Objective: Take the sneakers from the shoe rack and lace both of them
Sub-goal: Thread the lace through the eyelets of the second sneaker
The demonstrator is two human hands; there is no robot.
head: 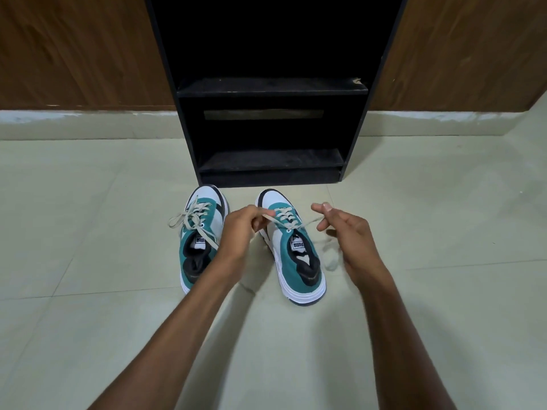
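Note:
Two teal, white and black sneakers stand side by side on the tiled floor, toes toward the rack. The left sneaker (204, 241) has beige laces threaded and loosely crossed, their ends trailing to its left. The right sneaker (293, 247) has its beige lace (284, 217) threaded through the eyelets. My left hand (242, 229) pinches the left end of that lace beside the shoe's toe. My right hand (346, 235) pinches the other end and holds it out to the right, a blurred loose length hanging below the fingers.
A black shoe rack (272, 90) with bare shelves stands right behind the sneakers against a wood-panelled wall (74, 51). Pale floor tiles (88, 232) stretch to both sides and toward me.

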